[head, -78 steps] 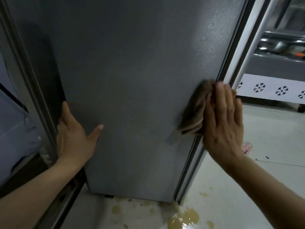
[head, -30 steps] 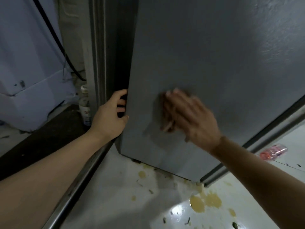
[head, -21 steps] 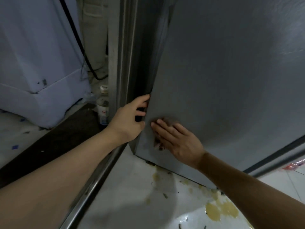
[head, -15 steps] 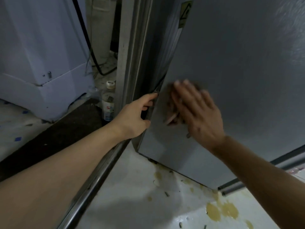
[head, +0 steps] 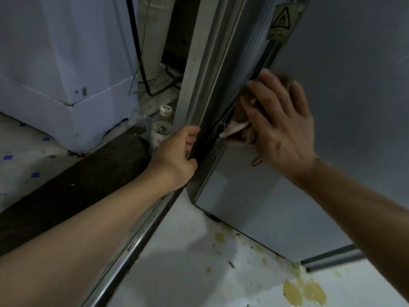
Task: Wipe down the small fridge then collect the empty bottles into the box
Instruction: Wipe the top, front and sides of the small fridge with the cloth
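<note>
A pale tiled floor (head: pixel 177 269) runs under everything here, dirtied with yellowish spill patches (head: pixel 303 292) near the lower right and a dark mat (head: pixel 73 185) off to the left. On it stands the small fridge (head: pixel 345 138), its grey side panel filling the right of the view, with a warning sticker (head: pixel 282 21) near its rear corner. The wiping looks to be mid-way: the work sits at the rear edge of the side panel, and I cannot tell how much of the fridge is clean. The bottle-collecting part seems not yet begun; one clear bottle (head: pixel 160 129) with a pale cap stands on the floor beside the metal frame (head: pixel 194 89), behind the fridge, and no box shows in view.

The right hand (head: pixel 281 120) lies flat with fingers spread and nearly straight, pressing a brownish cloth (head: pixel 240 125) against the fridge's rear corner; the cloth is partly hidden under the palm and motion-blurred. The left hand (head: pixel 174 156) curls its fingers around the fridge's back edge, in the dark gap by the frame, apparently bracing the cabinet. Further left stand a white appliance (head: pixel 66 63) and a black cable (head: pixel 137 47)
</note>
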